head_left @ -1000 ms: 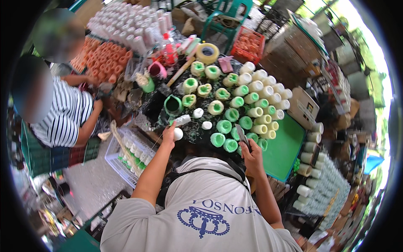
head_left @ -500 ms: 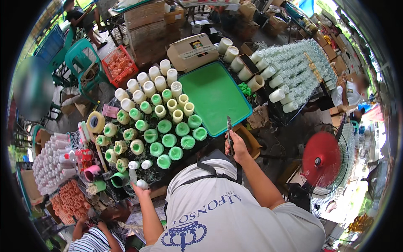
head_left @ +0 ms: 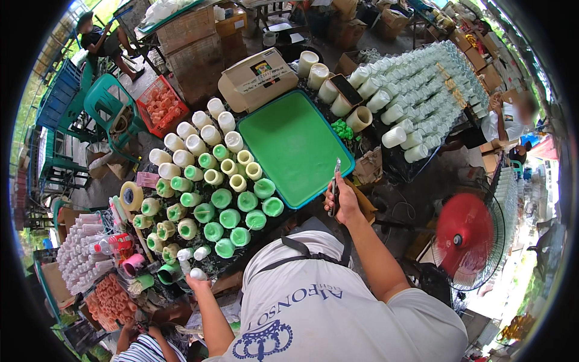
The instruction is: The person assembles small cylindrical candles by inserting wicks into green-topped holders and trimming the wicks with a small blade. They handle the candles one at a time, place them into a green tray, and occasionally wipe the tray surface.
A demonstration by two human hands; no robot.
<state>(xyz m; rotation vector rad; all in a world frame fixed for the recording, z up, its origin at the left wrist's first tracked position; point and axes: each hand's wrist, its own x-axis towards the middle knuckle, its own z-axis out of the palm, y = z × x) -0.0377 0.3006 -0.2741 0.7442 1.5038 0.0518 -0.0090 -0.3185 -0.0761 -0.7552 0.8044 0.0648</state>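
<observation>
My right hand (head_left: 345, 204) is closed around a slim dark-handled metal tool (head_left: 336, 175), its narrow tip pointing up by the right edge of the green tray; whether it is a knife or a cutter I cannot tell. My left hand (head_left: 196, 282) grips a small white round-ended piece (head_left: 198, 274) at the table's near edge. Just beyond it stand small white cylinders (head_left: 202, 252). Several cups with green wax-like tops (head_left: 230, 218) fill the table's middle, with cream cylinders (head_left: 196, 145) behind them. The blue-rimmed tray (head_left: 295, 207) holds a smooth green layer.
A cardboard box (head_left: 256, 81) lies behind the tray. Rows of white cylinders (head_left: 398, 114) cover the right table, near a red fan (head_left: 461, 235). Left are orange pieces in a red crate (head_left: 161, 107), pink-white tubes (head_left: 84, 250) and a green chair (head_left: 111, 102). Other people sit around the workspace.
The view has shifted, so the table and tray appear further left and slightly lower. My right hand has turned the tool somewhat. My left hand keeps its white piece near the table edge.
</observation>
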